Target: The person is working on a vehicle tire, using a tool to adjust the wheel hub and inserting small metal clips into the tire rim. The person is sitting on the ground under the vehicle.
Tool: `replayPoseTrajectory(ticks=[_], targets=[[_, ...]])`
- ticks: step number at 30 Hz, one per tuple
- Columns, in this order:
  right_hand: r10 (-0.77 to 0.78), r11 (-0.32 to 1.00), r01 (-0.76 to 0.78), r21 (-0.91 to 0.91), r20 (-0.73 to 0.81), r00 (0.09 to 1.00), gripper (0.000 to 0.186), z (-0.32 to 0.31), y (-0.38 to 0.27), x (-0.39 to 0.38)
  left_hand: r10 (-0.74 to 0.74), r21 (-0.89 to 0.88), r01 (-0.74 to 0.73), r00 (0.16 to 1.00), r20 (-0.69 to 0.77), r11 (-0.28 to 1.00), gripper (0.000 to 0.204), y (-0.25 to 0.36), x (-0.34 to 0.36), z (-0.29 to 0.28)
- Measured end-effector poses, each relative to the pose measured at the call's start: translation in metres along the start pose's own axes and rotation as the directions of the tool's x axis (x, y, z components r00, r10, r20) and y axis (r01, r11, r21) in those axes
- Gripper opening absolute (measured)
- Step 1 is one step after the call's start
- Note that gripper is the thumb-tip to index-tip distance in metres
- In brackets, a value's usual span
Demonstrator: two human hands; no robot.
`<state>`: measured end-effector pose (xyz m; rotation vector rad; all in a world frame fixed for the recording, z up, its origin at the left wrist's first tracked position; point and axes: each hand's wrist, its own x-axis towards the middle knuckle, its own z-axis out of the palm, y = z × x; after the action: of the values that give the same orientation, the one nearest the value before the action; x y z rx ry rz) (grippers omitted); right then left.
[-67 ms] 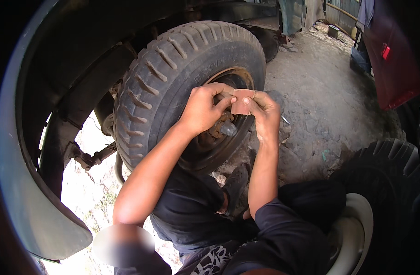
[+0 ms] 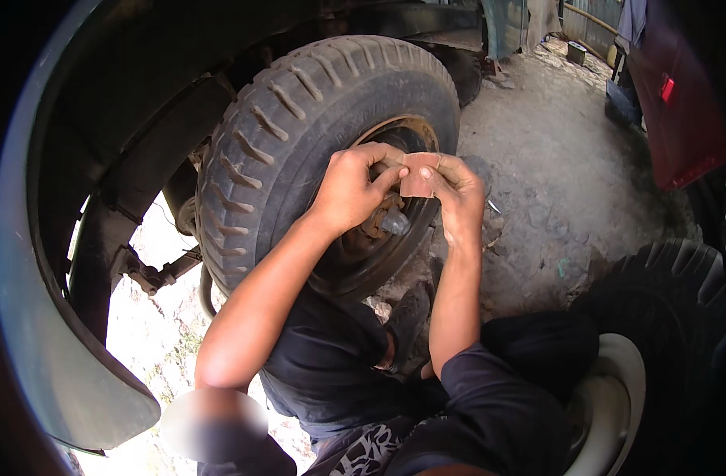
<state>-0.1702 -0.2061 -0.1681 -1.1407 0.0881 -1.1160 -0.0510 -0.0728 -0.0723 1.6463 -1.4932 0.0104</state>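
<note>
A small square of reddish-brown sandpaper (image 2: 417, 184) is held up between both hands, in front of the wheel. My left hand (image 2: 355, 186) grips its left edge, with fingers curled and thumb pressed near that side. My right hand (image 2: 458, 194) has hold of the right edge, the thumb lying on the sheet's face. Behind them is a large mounted tyre (image 2: 265, 174) with deep tread on a rusty steel rim (image 2: 414, 127); its hub cap (image 2: 394, 222) shows just below the sandpaper.
A green fender (image 2: 53, 317) curves along the left, with dark chassis parts (image 2: 145, 275) beside the wheel. Another tyre (image 2: 672, 278) with a cream rim (image 2: 616, 397) lies at lower right. A maroon panel (image 2: 668, 135) stands at upper right. Dusty, stony ground (image 2: 529, 135) stretches behind.
</note>
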Motion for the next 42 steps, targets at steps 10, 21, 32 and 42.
replayPoseTrajectory(ticks=[10,21,32,42], targets=[[0.039,0.997,-0.038,0.061,-0.018,0.999,0.023,0.001,0.003,0.005,-0.222,-0.163,0.218,0.975,-0.010,0.962,0.018,0.009,0.005,-0.002],[-0.087,0.996,0.087,0.018,-0.014,0.996,0.025,0.002,0.000,0.005,-0.137,-0.158,0.125,0.988,-0.070,0.980,0.017,0.001,0.005,0.000],[-0.034,0.999,0.034,0.019,0.021,0.999,0.016,-0.001,0.007,0.007,-0.223,-0.160,0.209,0.972,-0.072,0.965,0.014,0.004,0.008,-0.002],[-0.153,0.987,0.150,0.057,0.054,0.987,0.016,-0.010,0.008,0.010,-0.205,-0.239,0.219,0.975,0.084,0.946,0.018,0.003,0.005,0.000]])
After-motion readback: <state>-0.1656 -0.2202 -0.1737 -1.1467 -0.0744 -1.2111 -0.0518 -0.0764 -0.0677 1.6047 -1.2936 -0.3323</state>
